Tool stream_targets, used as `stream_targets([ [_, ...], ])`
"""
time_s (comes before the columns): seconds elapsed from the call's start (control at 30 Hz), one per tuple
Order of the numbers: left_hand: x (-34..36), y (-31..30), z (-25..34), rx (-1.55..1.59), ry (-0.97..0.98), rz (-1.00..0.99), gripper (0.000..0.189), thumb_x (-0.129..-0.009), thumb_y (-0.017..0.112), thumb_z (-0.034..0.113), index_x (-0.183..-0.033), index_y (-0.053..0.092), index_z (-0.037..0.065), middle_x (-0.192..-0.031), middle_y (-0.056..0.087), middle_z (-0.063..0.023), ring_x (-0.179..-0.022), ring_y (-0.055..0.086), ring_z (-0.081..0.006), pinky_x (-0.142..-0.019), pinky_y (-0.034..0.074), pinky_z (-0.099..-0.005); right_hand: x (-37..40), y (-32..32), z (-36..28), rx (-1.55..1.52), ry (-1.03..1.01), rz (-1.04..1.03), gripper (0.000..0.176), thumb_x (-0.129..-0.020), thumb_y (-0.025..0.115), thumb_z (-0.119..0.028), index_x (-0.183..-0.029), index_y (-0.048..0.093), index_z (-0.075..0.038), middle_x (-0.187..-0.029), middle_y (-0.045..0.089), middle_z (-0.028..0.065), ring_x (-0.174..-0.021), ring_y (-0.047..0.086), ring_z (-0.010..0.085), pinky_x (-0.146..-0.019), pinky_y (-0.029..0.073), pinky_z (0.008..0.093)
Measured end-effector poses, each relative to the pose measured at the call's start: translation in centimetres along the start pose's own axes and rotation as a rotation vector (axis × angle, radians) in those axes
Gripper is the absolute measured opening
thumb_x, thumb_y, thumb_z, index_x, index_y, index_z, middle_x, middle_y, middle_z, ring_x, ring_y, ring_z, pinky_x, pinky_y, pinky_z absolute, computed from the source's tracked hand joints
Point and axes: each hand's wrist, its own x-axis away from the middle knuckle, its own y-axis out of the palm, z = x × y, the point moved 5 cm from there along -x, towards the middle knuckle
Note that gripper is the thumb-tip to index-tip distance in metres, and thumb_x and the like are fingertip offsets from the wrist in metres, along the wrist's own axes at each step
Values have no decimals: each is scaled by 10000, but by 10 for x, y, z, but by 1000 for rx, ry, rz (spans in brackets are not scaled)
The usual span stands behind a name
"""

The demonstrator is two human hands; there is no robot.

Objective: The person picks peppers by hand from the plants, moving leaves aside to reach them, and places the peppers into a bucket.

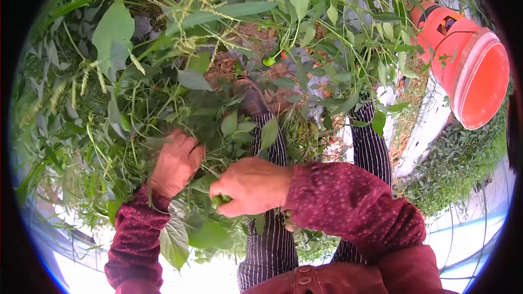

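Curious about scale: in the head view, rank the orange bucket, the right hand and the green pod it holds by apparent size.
1. orange bucket.
2. right hand, nearer the camera.
3. green pod, mostly hidden.

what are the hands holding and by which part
The right hand is closed on a green plant piece, only its end showing. The left hand is among leaves; its hold cannot be told.

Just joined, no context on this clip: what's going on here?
A person in maroon sleeves is bent over a leafy plant. The right hand is closed around a small green pod that pokes out of the fist. The left hand is sunk among the plant's leaves; whether it grips anything is hidden. An orange bucket sits at the upper right, apart from both hands.
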Motion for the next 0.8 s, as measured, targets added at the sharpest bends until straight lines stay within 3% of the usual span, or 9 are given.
stream_targets([
  [0.17, 7, -8, -2, 124, -55, 15, 417, -452, 633, 12, -865, 581, 28, -836, 517, -114, -794, 526, -310, -832, 416, -424, 19, -40, 95, -735, 261, 350, 217, -814, 618, -173, -1016, 593, -99, -885, 621, 25, -714, 589, 110, -659, 503, 284],
  [0.23, 8, -18, -1, 159, -71, 25, 344, -485, 627, 20, -827, 598, 20, -799, 535, -102, -771, 543, -288, -815, 437, -431, 11, -44, 139, -502, 336, 367, 249, -788, 645, -273, -975, 600, -115, -789, 602, 6, -804, 600, 103, -555, 499, 286],
  [0.3, 17, -15, -6, 175, -92, 18, 361, -455, 636, 8, -812, 587, 20, -807, 543, -103, -776, 554, -294, -805, 442, -441, 3, -42, 167, -764, 566, 346, 245, -796, 643, -295, -960, 605, -117, -796, 602, -6, -812, 598, 95, -565, 494, 272],
  [0.37, 23, -14, -10, 203, -76, 49, 360, -452, 640, 10, -806, 579, 25, -804, 547, -100, -786, 560, -292, -799, 442, -446, 1, -51, 173, -711, 677, 350, 280, -797, 610, -294, -1002, 612, -103, -855, 637, 49, -836, 619, 177, -701, 503, 334],
  [0.47, 25, -15, -10, 224, -92, 60, 345, -449, 639, 6, -785, 565, 28, -795, 544, -95, -787, 563, -293, -812, 439, -451, -14, -62, 171, 245, 529, 396, 354, -758, 541, -213, -1078, 609, -79, -1027, 619, 171, -908, 602, 304, -815, 469, 401],
  [0.57, 28, -11, -12, 231, -106, 76, 314, -469, 647, 0, -769, 556, 30, -797, 550, -95, -782, 567, -292, -816, 441, -459, -34, -78, 130, 331, 254, 655, 323, -757, 530, -219, -1045, 633, -116, -968, 636, 162, -843, 615, 309, -792, 477, 417],
  [0.63, 33, -8, -14, 235, -114, 79, 292, -487, 657, -2, -757, 551, 29, -802, 555, -97, -782, 570, -292, -816, 444, -463, -52, -102, 110, 411, 348, 601, 354, -783, 495, -207, -1111, 609, -142, -848, 649, 120, -812, 618, 307, -770, 483, 446],
  [0.7, 39, -8, -15, 184, -98, 150, 244, -533, 686, 12, -731, 546, 36, -806, 569, -97, -786, 575, -286, -796, 450, -458, -79, -119, 128, 717, 467, 426, 310, -817, 505, -202, -1106, 608, -159, -855, 655, 92, -820, 629, 284, -725, 507, 410],
  [0.8, 45, -6, -18, 199, -132, 149, 218, -557, 705, 25, -699, 540, 43, -805, 579, -90, -776, 571, -279, -820, 456, -455, -135, -105, 253, 518, 471, 399, 302, -831, 497, -156, -1111, 610, -153, -956, 650, 88, -898, 627, 261, -744, 516, 396],
])
